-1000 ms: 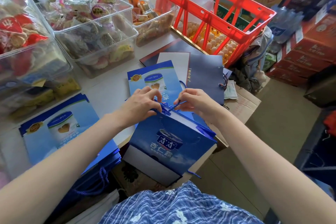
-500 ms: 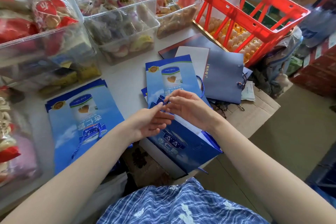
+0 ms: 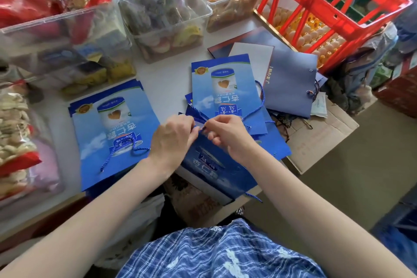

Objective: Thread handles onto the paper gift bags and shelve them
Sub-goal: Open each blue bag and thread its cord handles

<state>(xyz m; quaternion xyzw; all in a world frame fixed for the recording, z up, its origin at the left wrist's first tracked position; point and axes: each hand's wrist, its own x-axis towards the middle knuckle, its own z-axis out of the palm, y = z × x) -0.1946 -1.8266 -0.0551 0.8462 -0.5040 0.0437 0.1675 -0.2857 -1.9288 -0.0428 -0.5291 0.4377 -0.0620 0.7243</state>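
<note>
The person's two hands meet over one open blue gift bag (image 3: 209, 165), which stands at the near edge of the white table (image 3: 169, 79) and overhangs it slightly. The left hand (image 3: 173, 140) and the right hand (image 3: 228, 135) each have fingers curled, pinching a short length of blue cord (image 3: 201, 129) between them at the bag's rim; whether the cord has passed through a hole is hard to say, since the fingers cover that spot.

Two piles of flat blue bags lie on the table: one to the left (image 3: 112, 133) with a cord handle looped on top, one just behind the hands (image 3: 223, 88) (also with a cord trailing down its right side). Beside that pile lies one grey-blue bag (image 3: 291, 83), resting partly on a cardboard box (image 3: 325, 135).

Three clear plastic bins of wrapped snacks (image 3: 162, 13) line the far side of the table, and one red crate (image 3: 327, 0) sits tilted at the right.
</note>
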